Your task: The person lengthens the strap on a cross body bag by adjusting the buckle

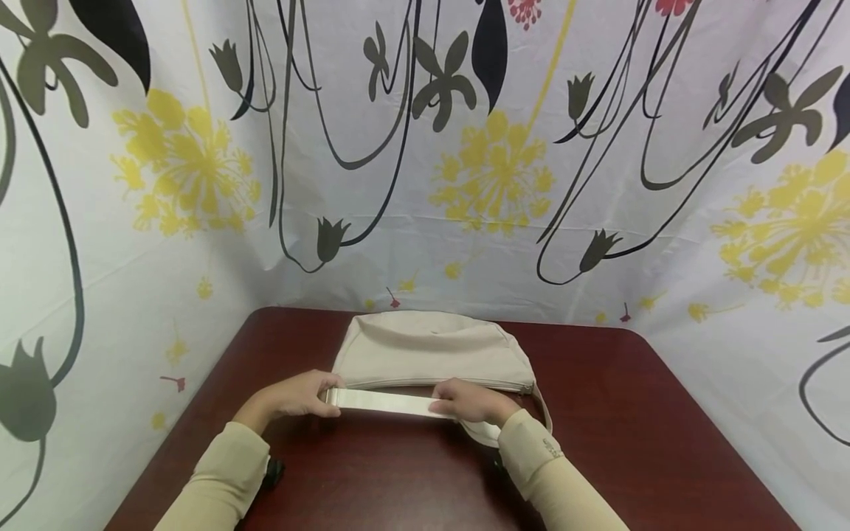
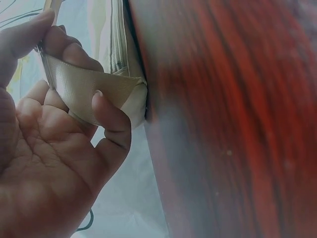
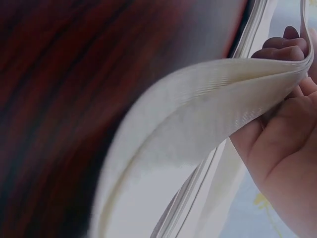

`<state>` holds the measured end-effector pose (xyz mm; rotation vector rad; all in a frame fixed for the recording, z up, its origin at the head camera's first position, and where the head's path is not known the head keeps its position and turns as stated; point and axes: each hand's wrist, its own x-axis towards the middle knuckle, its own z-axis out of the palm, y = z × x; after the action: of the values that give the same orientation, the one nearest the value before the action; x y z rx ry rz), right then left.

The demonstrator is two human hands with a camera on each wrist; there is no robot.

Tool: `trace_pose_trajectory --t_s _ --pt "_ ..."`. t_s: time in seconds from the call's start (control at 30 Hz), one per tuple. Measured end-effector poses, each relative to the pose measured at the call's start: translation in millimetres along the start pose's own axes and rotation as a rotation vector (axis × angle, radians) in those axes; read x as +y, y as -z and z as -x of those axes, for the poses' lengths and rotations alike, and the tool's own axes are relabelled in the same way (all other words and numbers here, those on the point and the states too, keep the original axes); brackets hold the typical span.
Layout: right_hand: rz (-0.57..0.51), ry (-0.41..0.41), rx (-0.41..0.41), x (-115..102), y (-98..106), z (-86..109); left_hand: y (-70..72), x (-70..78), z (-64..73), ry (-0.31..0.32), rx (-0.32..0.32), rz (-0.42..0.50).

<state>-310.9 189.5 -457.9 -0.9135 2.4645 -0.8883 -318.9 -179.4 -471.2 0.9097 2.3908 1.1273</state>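
A cream shoulder bag (image 1: 432,346) lies on the table, its zipper edge towards me. In front of it, my two hands stretch a section of its webbing strap (image 1: 388,402) from side to side. My left hand (image 1: 302,394) pinches the strap's left end at a slim metal slider (image 1: 332,397). In the left wrist view, the strap (image 2: 79,89) passes across the curled fingers. My right hand (image 1: 474,402) grips the strap further right, between thumb and fingers. Beyond that grip, the strap (image 3: 163,114) hangs in a wide loop in the right wrist view.
The dark red wood table (image 1: 372,472) has rounded far corners. A white curtain (image 1: 398,184) with flower prints surrounds its back and sides. A small black item (image 1: 272,472) shows beside my left sleeve.
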Motion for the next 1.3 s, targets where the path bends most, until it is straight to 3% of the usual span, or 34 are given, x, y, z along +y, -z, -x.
trace_pose_trajectory --t_s 0.97,1.3 --pt "0.027 -0.004 0.048 15 6 21.0 0.8 -1.1 1.1 -0.023 -0.001 -0.022" --pt "-0.033 -0.013 0.043 20 10 28.7 1.6 1.2 1.4 -0.028 0.003 -0.061"
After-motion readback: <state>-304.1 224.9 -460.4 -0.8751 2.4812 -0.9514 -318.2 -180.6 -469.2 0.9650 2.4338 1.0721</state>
